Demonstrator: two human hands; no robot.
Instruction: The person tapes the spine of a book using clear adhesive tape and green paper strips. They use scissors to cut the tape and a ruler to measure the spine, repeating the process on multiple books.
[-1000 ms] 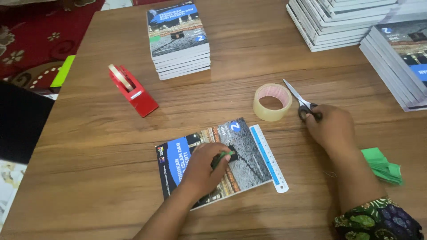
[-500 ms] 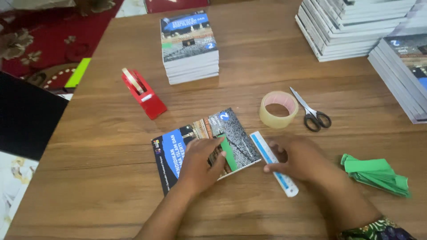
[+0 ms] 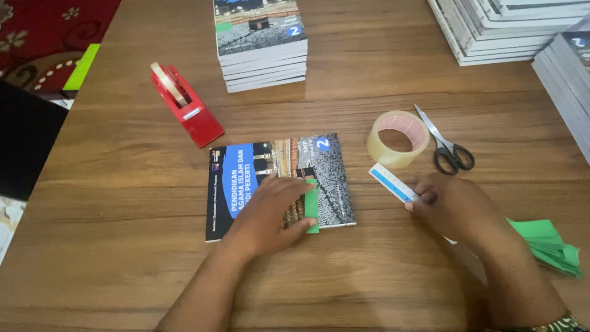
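A thin paperback book (image 3: 279,184) lies flat near the middle of the wooden desk (image 3: 123,246), cover up, and everything else is easiest to place from it. The left hand (image 3: 270,212) rests palm down on the lower right part of the cover, fingers spread, pinning a small green paper strip (image 3: 312,206) against it; the flat pressure looks meant to keep both strip and book from sliding. Just right of the book, the right hand (image 3: 458,209) pinches one end of a white and blue ruler (image 3: 393,182) between thumb and fingertips, its free end angled up toward the book's upper right corner, apart from the book.

Beyond the ruler, further right of the book, a roll of clear tape (image 3: 398,138) sits beside a pair of black-handled scissors (image 3: 445,144), both within easy reach of the right hand. A sheaf of green paper (image 3: 547,246) lies low to the right of the book, partly behind the right forearm. Up and left of the book stands a red tape dispenser (image 3: 184,104). Directly above the book is a neat stack of similar books (image 3: 261,43), and more stacks (image 3: 510,31) fill the far upper right
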